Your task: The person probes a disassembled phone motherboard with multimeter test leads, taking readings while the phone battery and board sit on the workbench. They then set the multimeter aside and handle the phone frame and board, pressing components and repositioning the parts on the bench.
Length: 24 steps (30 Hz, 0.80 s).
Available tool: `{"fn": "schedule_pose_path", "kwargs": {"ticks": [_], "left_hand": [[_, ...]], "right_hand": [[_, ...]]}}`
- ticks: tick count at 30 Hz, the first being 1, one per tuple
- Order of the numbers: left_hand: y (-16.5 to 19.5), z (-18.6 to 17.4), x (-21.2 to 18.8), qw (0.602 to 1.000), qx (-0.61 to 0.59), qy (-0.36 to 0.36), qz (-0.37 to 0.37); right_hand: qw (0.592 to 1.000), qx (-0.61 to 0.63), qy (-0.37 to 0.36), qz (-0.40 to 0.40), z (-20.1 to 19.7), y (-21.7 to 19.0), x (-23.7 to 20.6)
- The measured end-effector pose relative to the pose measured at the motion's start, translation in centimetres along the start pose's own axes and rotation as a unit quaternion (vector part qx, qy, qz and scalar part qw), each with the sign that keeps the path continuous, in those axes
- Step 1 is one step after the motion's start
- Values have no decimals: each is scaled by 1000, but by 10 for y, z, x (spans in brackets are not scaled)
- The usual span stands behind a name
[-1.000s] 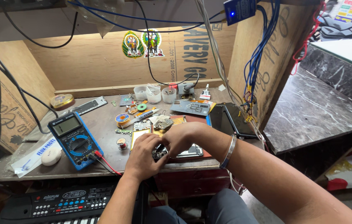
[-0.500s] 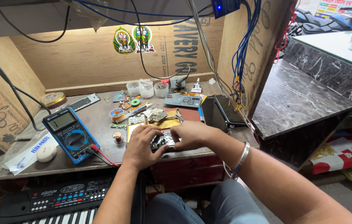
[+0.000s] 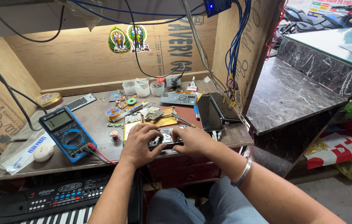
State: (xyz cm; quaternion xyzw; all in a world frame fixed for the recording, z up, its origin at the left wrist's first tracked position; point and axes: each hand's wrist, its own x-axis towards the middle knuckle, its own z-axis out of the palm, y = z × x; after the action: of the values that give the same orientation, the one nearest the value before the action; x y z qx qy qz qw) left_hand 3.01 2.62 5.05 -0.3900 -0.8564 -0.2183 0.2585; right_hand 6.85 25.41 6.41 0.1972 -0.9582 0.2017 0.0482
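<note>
Compared with 1 second ago, both hands sit a little lower and closer together on the opened phone, and the head has tipped so the bench fills more of the view; the work appears to stay on that 1 device, held rather than put down.

The left hand curls over the phone's left end, fingers bent and pressing down on it. The right hand covers the right end, fingers close together, tips on the metal frame; whether they pinch a part I cannot tell.

The phone lies at the front edge of the worn wooden bench, a flat slab with a shiny exposed interior. Left of it sits a blue digital multimeter with red lead, hard plastic. Just right lie 2 dark glossy phones. Behind stand 3 clear plastic cups.
</note>
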Motion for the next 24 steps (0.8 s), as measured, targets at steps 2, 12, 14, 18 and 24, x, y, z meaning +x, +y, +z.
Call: {"fn": "schedule_pose_path", "kwargs": {"ticks": [2,12,14,18,24], "left_hand": [[-1,1,0,1000,1,-4,-2],[-1,0,2,1000,3,-8,-4],[0,-1,3,1000,-1,-11,-6],[-1,-1,5,1000,-8,-20,-16],[-5,2,7,1000,-13,-12,-6]], "right_hand": [[1000,-6,3,5,0,-3,-1],[986,79,145,-19,-6,-4,1],[977,90,192,-21,-7,-1,4],[961,117,248,43,-15,13,5],[945,188,267,26,-23,45,3]]}}
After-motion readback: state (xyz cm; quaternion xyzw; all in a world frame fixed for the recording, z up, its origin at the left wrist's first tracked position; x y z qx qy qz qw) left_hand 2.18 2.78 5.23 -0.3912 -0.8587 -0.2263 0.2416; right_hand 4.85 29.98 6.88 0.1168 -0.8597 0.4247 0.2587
